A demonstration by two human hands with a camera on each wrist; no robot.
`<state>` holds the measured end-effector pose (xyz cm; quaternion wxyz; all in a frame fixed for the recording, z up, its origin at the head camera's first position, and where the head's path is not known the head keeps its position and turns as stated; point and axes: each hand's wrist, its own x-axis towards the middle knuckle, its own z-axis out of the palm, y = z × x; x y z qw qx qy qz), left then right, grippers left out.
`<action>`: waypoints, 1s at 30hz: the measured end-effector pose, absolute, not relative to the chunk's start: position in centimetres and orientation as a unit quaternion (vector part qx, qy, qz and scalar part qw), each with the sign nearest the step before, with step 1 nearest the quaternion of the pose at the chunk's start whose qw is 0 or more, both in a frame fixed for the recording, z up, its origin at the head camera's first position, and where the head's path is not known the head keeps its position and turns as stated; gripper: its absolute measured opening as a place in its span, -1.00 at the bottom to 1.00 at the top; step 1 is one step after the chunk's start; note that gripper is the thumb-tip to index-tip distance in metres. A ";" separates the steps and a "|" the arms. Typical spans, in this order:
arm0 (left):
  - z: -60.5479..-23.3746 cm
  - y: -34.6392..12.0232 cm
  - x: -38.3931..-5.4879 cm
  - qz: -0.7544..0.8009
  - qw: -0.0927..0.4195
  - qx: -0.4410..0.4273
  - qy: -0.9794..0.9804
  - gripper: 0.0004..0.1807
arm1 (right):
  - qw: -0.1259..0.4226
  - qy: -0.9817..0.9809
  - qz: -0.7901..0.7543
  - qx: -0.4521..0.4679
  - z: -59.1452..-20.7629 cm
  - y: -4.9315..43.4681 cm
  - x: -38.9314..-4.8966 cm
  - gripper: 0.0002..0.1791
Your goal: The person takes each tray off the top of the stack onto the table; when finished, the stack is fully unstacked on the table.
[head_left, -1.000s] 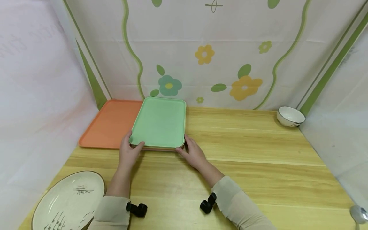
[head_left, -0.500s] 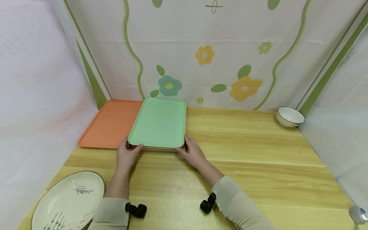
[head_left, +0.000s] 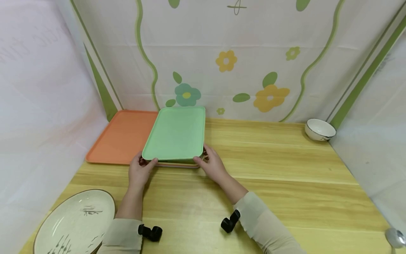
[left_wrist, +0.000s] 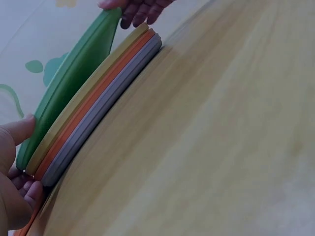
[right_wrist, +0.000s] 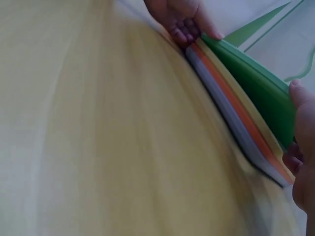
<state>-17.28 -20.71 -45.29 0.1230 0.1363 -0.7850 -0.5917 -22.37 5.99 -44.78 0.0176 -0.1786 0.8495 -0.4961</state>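
Note:
A light green tray (head_left: 176, 132) lies on top of a stack, its near right corner lifted so a wedge-shaped gap shows beneath. Under it in the left wrist view are a yellow tray (left_wrist: 81, 93), an orange tray (left_wrist: 91, 97) and a greyish-lilac tray (left_wrist: 106, 105) on the table. My right hand (head_left: 214, 167) pinches the raised corner, thumb on the rim and fingers beneath. At the near left corner my left hand (head_left: 139, 173) holds the green tray, thumb over the rim and fingers curled below, close against the stack's edge.
A larger orange tray (head_left: 115, 141) lies left of the stack, partly covered by it. An oval patterned plate (head_left: 76, 222) sits at the near left. At the far right is a white bowl (head_left: 320, 130); a metal utensil (head_left: 395, 237) lies at the near right edge. A floral cloth (head_left: 228, 81) hangs behind.
The green tray's near edge has risen off the stack, more at the right, with my right hand moving slightly up. My left hand first shifted a little left, then stayed put.

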 end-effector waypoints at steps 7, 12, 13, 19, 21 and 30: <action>-45.3 -20.6 -17.4 -0.588 0.117 0.149 -0.787 -0.42 | 0.106 0.739 -0.651 -0.140 -43.6 5.3 -22.5 -0.08; -45.2 -20.2 -17.3 -0.590 0.107 0.154 -0.785 -0.35 | 0.159 0.679 -0.707 -0.116 -43.8 5.3 -22.8 -0.11; -45.2 -20.3 -17.3 -0.591 0.106 0.154 -0.785 -0.34 | 0.165 0.664 -0.721 -0.109 -43.8 5.2 -22.9 -0.11; -45.1 -20.4 -17.3 -0.588 0.091 0.159 -0.788 -0.16 | 0.164 0.599 -0.779 -0.084 -43.4 5.4 -23.1 -0.15; -45.2 -20.4 -17.3 -0.585 0.090 0.157 -0.791 -0.15 | 0.160 0.595 -0.783 -0.084 -43.2 5.8 -23.1 -0.16; -45.6 -20.7 -17.4 -0.569 0.079 0.152 -0.804 -0.15 | 0.147 0.579 -0.796 -0.100 -41.6 8.9 -22.8 -0.20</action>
